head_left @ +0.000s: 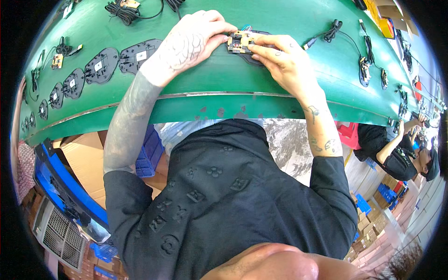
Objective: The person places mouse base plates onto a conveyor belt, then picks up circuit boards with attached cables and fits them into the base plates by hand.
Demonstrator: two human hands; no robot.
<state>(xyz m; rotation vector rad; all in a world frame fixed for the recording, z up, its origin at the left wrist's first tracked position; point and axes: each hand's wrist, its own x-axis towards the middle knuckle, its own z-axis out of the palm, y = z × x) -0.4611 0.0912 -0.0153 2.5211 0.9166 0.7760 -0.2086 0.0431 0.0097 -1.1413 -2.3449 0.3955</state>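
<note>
At the far middle of the green bench, both hands meet at a small yellow circuit board (pixel 239 43) with black parts on it. My left hand (pixel 193 44) pinches its left edge between thumb and fingertips. On the opposite edge, my right hand (pixel 284 58) grips it with thumb and fingers. Under the board lies a black plastic base plate (pixel 261 33), mostly covered by the board and my fingers. A bit of teal wire (pixel 246 28) shows just beyond the board. Whether the board rests in the plate or sits above it, I cannot tell.
A row of black base plates (pixel 101 65) runs along the green bench (pixel 210 81) to the left. Coiled black cables (pixel 122 13) lie at the far left, and another cable (pixel 332 31) at the right. Further right are plates with boards (pixel 364 70). A co-worker (pixel 396 151) sits rightward.
</note>
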